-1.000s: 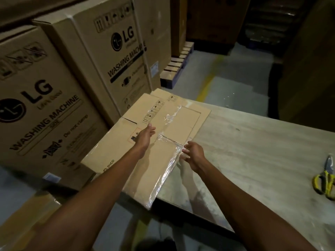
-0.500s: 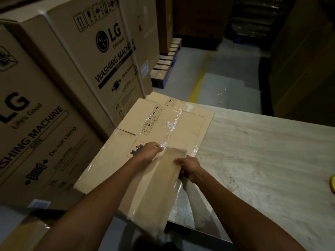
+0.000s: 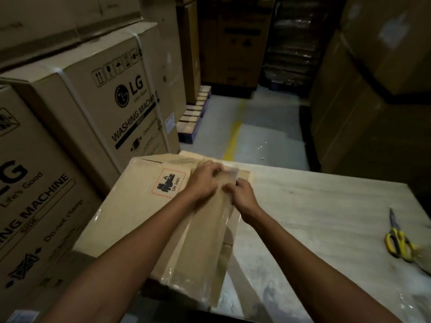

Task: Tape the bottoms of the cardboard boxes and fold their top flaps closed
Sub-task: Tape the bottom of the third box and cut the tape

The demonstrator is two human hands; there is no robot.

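Both left hand point(image 3: 205, 181) and right hand point(image 3: 241, 195) pinch a glossy flap point(image 3: 205, 243) of the brown cardboard box point(image 3: 126, 206).

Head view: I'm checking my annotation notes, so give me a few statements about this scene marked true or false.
1. The left hand and the right hand both hold the cardboard box. True.
2. The scissors lie on the box. False: they lie on the table, apart from it, to the right.
3. The box's label reads UN 3481. True.
4. The stacked cartons on the left read television. False: washing machine.
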